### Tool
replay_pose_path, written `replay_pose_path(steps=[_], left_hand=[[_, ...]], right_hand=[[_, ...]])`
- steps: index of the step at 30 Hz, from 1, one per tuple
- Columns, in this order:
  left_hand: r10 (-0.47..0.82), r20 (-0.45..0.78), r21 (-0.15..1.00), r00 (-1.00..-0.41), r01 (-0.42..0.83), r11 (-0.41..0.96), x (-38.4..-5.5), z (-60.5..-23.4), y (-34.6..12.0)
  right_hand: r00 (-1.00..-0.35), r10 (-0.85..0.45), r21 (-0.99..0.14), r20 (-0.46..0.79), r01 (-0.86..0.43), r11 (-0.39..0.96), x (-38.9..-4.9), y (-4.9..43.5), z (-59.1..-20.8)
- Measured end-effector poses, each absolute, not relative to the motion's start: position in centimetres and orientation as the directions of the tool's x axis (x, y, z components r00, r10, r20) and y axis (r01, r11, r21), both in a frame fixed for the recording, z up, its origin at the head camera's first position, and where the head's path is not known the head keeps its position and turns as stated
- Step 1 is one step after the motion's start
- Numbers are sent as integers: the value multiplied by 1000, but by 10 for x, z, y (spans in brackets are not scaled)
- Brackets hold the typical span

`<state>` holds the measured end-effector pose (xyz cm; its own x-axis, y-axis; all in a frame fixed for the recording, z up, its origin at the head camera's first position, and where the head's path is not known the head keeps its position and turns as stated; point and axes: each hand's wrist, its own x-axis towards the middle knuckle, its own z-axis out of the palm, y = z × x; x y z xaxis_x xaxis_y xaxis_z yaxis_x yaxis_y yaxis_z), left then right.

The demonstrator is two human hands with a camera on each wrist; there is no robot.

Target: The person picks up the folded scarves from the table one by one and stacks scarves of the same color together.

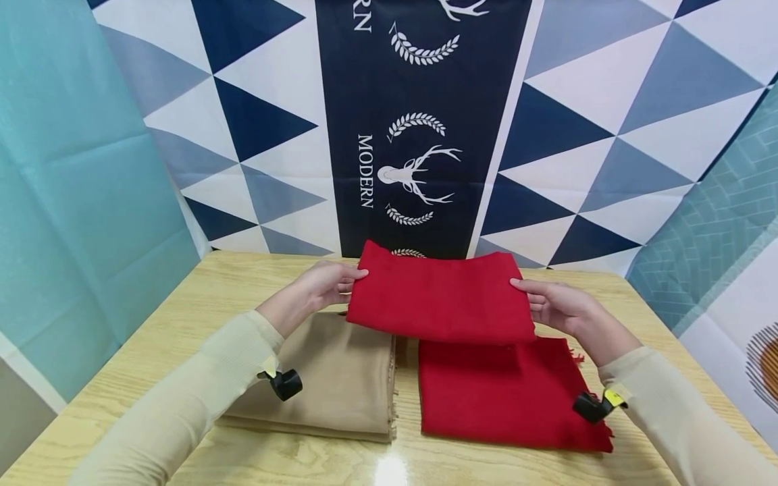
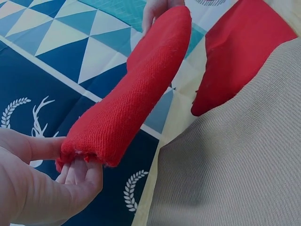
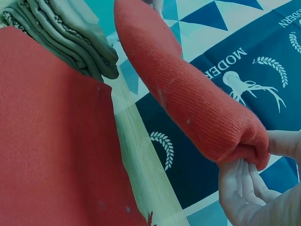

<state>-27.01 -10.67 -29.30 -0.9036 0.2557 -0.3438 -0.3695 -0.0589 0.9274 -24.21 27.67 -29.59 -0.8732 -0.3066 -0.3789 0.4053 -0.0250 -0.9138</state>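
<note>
A folded red cloth (image 1: pixel 440 297) hangs in the air between both hands, above the table. Its left end is pinched by my left hand (image 1: pixel 328 285), thumb on top and fingers beneath. At the other end my right hand (image 1: pixel 562 307) pinches it the same way. In the left wrist view, the left hand (image 2: pixel 51 179) holds the short edge of the folded layers. Under the held cloth lies a second folded red cloth (image 1: pixel 504 405) with a fringed right edge. To its left is a folded beige cloth (image 1: pixel 328 385), also fringed, below my left hand.
Both folded cloths lie on a light wooden table (image 1: pixel 164 324). Behind it hangs a patterned sheet (image 1: pixel 273 135) of triangles and deer heads. A teal sheet (image 1: pixel 79 169) closes off the left side. Black wrist cameras (image 1: pixel 286 385) are strapped to the sleeves.
</note>
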Motion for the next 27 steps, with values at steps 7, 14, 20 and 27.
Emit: replay_pose_path(steps=[7, 14, 20, 27], left_hand=[[249, -356, 922, -901, -382, -64, -269, -293, -104], [255, -353, 923, -900, -379, -59, -268, -293, -101], [262, -356, 923, -897, -381, -48, -267, -293, -98], [270, -338, 928, -901, -367, -63, -265, -295, -94]], right_hand=[[-871, -310, -914, -382, 406, -15, -242, 279, -296], [-868, -317, -911, -382, 412, -29, -241, 282, -298], [-868, -319, -911, -382, 411, -27, -240, 286, -300], [-875, -314, -917, -368, 397, -29, -239, 291, -301]])
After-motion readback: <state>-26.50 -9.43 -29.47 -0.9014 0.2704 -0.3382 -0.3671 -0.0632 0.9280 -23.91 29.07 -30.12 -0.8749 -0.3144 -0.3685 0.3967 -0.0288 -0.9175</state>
